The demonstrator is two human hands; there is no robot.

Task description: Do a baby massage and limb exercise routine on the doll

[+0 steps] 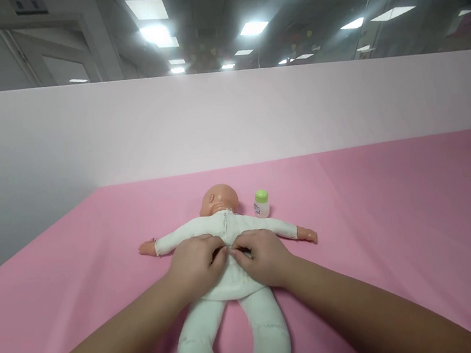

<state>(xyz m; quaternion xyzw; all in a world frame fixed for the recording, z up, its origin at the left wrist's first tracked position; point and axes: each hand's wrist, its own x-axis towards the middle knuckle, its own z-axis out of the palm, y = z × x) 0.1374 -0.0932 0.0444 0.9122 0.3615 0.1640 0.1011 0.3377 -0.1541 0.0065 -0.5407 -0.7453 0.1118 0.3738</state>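
Note:
A baby doll (233, 285) with a white cloth body lies stretched out, the back of its head toward me and its arms spread to both sides. A stitched seam runs down its upper back. My left hand (198, 266) and my right hand (264, 257) rest on the middle of its back, almost meeting at the seam. Each has curled fingers, with the thumb tip near the index finger in a pinch at the cloth. The exact hold under the fingertips is partly hidden.
A small clear bottle with a green cap (261, 204) stands right of the doll's head. Pink sheeting (401, 235) covers the surface below. Behind it rises a low white wall (227, 119), with glass and reflected ceiling lights above.

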